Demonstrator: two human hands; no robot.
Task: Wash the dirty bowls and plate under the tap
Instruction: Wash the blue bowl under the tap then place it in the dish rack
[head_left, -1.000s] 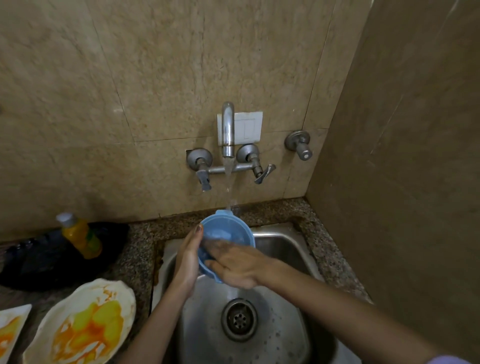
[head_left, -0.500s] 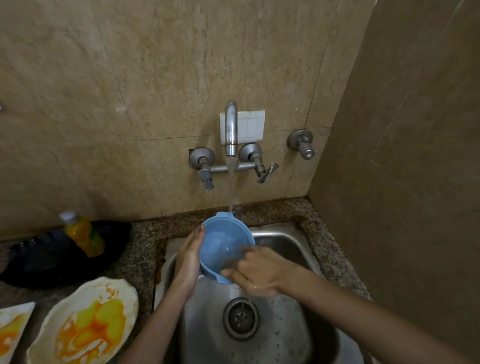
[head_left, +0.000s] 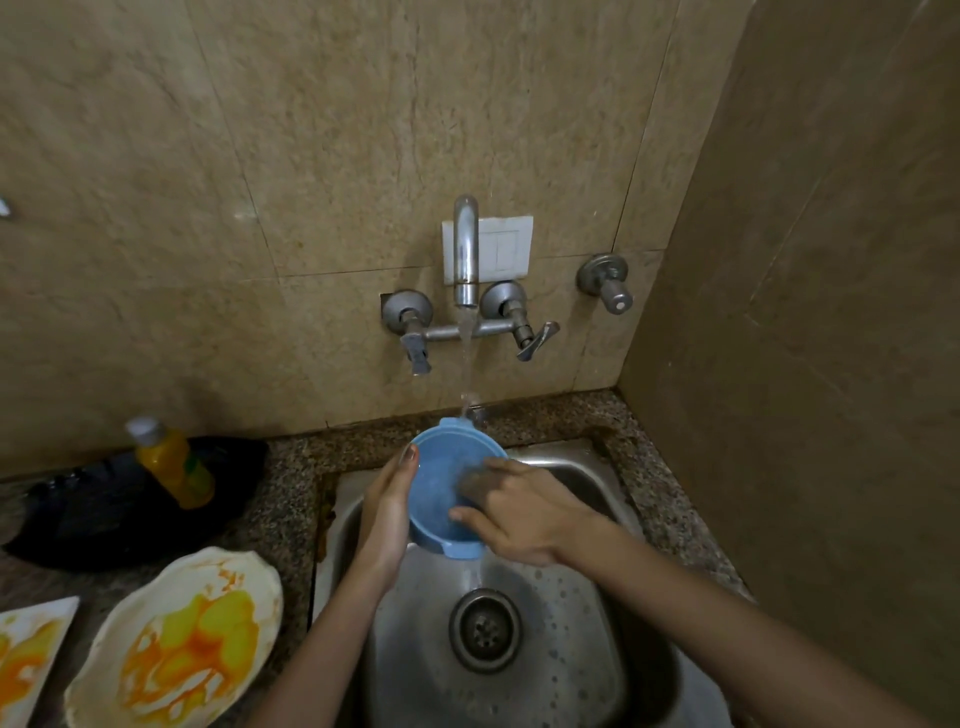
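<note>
A blue plastic bowl (head_left: 439, 488) is tilted over the steel sink (head_left: 561, 639), just under the running tap (head_left: 466, 249). My left hand (head_left: 387, 512) grips the bowl's left side, thumb on the rim. My right hand (head_left: 519, 512) reaches into the bowl with its fingers against the inner wall; the fingers are blurred. Water runs off the bowl's lower edge toward the drain (head_left: 484, 630). A white oval plate (head_left: 176, 644) smeared with orange and yellow sauce lies on the counter at the lower left. Another stained white dish (head_left: 26, 654) shows at the left edge.
A yellow bottle with a grey cap (head_left: 171, 462) rests on a black bag (head_left: 104, 509) on the granite counter (head_left: 291, 499) left of the sink. Tiled walls close in behind and on the right. A separate valve (head_left: 605, 280) projects from the back wall.
My right hand has moved from the bowl's lower rim up into the bowl. The bowl has stayed under the stream in my left hand.
</note>
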